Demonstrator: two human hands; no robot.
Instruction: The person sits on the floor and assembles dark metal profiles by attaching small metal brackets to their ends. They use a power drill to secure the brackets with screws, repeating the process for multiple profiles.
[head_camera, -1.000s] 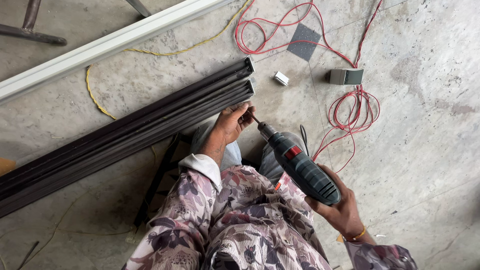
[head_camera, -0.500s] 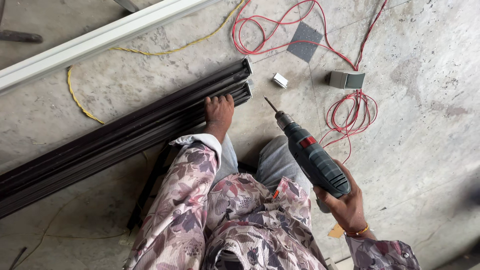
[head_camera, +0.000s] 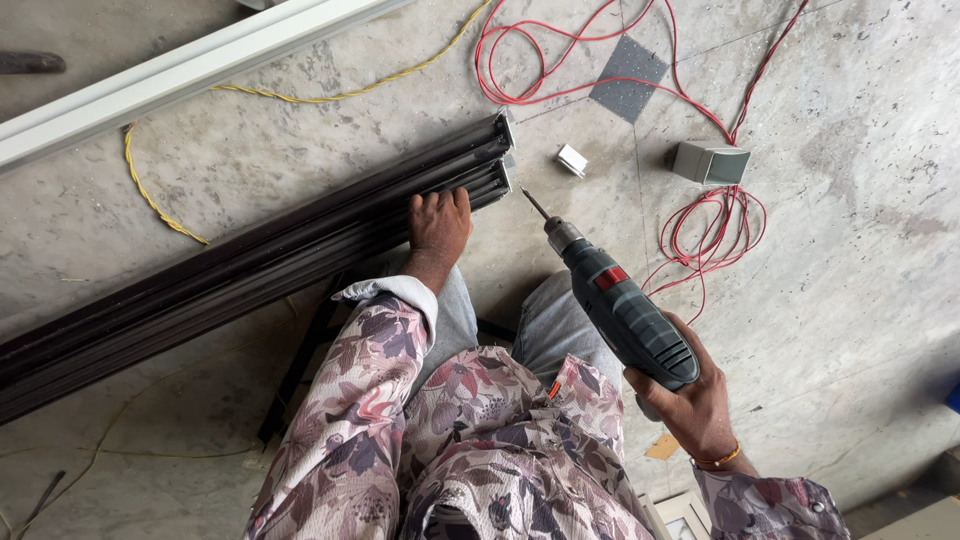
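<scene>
One concrete floor (head_camera: 300, 160) carries everything. Across it runs one bundle of dark metal profiles (head_camera: 250, 260), lying aslant from the lower left up to its cut end near the middle. Beyond the bundle lies one long white profile (head_camera: 180, 75), roughly parallel to it. One red cable (head_camera: 700, 215) loops past the bundle's cut end, and one yellow cable (head_camera: 150, 190) curls between the bundle and the white profile. One grey square patch (head_camera: 628, 78) sits beyond the cut end, one small grey box (head_camera: 710, 162) farther out from it, and one small white clip (head_camera: 572, 160) just beside it.

Two hands show. The left hand (head_camera: 438, 225) lies flat on the bundle close to its cut end, fingers curled over the edge. The right hand (head_camera: 690, 400) is closed around the grip of one green-grey power drill (head_camera: 620, 310), held clear of the bundle, its bit (head_camera: 535, 203) pointing toward the cut end, near but not touching it.
</scene>
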